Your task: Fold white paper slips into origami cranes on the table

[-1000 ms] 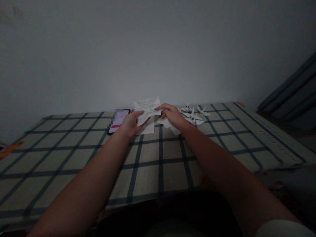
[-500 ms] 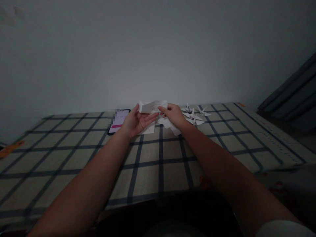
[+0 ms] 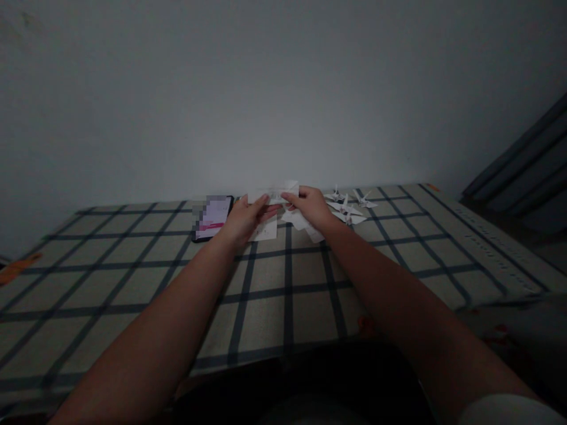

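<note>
A folded piece of white paper (image 3: 290, 188) is held up between both hands above the table, its left part blurred. On its left side, my left hand (image 3: 248, 219) pinches it, thumb in front and fingers behind and below. My right hand (image 3: 310, 206) grips the right side with thumb and fingers. Below the hands lie a white paper sheet (image 3: 268, 230) on the left and other loose white paper (image 3: 310, 230) on the right, both partly covered. Several folded paper cranes (image 3: 348, 218) stand just right of my right hand.
A phone (image 3: 217, 215) with a lit screen lies left of my left hand. The checked tablecloth (image 3: 266, 295) covers the table, which meets a plain wall (image 3: 283, 88) at the back. Dark draped fabric (image 3: 527, 165) hangs at the right.
My left hand has turned from an open, palm-up pose to a grip with its thumb on the paper. The paper has flattened out. My right hand has barely moved.
</note>
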Available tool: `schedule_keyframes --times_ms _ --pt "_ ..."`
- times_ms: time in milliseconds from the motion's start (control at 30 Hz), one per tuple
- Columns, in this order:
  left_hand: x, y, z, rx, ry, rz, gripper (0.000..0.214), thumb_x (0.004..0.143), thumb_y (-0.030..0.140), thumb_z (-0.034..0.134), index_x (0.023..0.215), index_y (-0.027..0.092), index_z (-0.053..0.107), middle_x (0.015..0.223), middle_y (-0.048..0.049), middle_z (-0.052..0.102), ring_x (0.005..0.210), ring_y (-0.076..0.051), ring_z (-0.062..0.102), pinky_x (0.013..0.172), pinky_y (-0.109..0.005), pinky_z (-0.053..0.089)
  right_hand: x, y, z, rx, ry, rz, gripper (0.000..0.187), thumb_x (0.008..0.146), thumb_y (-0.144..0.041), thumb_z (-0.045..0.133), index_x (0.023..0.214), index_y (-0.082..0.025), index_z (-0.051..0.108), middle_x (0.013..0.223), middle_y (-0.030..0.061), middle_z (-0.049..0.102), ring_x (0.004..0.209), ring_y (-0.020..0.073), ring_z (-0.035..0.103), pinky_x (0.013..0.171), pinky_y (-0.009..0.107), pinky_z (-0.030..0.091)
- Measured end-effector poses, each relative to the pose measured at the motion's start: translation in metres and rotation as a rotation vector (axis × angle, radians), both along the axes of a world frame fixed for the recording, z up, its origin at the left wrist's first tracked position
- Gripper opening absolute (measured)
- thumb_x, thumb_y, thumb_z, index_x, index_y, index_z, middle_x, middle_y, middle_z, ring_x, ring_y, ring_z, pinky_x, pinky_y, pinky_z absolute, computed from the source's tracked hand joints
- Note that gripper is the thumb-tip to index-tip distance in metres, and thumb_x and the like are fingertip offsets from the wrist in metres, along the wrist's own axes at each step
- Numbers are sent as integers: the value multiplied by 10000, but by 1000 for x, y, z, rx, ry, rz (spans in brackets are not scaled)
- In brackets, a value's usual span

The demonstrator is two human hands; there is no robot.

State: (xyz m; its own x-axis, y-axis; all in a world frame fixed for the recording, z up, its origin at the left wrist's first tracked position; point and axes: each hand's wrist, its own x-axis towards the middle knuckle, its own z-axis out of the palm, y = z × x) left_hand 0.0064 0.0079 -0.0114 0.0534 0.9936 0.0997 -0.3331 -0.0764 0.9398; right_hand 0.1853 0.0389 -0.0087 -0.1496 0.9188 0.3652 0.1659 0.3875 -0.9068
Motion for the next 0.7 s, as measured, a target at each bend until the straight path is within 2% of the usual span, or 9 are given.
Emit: schedule_keyframes --times_ms 100,233,333,467,533,600,700 --pt "1 -1 1 20 -7 9 298 825 209 748 1103 128 681 1120 -127 744 886 -174 737 897 -292 589 0 3 -2 0 23 17 276 769 -426 721 787 -155 670 758 36 675 678 145 598 627 276 478" --pt "0 -1 0 48 -25 -4 342 816 152 733 1150 136 662 1150 -124 737 979 -197 729 961 -333 568 -2 6 -4 -45 137 66 219 763 -354 732 753 -176 605 768 12 647 681 125 595 644 271 528" --pt "-1 0 -2 71 -39 -22 403 816 141 726 1210 159 642 1213 -125 717 1056 -217 710 980 -351 558 -4 7 -5 -73 233 107 187 776 -289 715 894 -204 598 873 9 673 761 131 634 697 281 574" --pt "-2 1 -4 96 -42 -61 410 823 159 725 1223 173 636 1268 -119 695 1096 -220 693 983 -354 553 -4 8 -7 -80 322 118 520 784 -254 720 1261 -272 514 875 -16 659 778 145 654 723 314 601" --pt "-2 0 -4 105 -34 -65 403 823 172 727 1216 173 639 1277 -119 691 1100 -219 690 987 -360 547 -4 9 -8 -97 341 110 579 784 -257 727 1312 -280 491 869 -18 648 775 146 650 729 323 604" --pt "-2 -1 -3 110 -26 -49 399 814 176 736 1202 172 644 1261 -116 698 1090 -216 690 979 -359 548 -3 11 -9 -131 343 134 464 780 -264 732 1210 -256 559 937 6 667 818 149 655 736 320 600" --pt "-4 -1 0 118 -22 -9 395 779 189 771 1157 172 660 1219 -106 716 1064 -206 694 948 -332 554 -3 12 -9 -176 349 181 203 768 -269 737 904 -206 601 989 34 693 857 143 659 751 295 584"
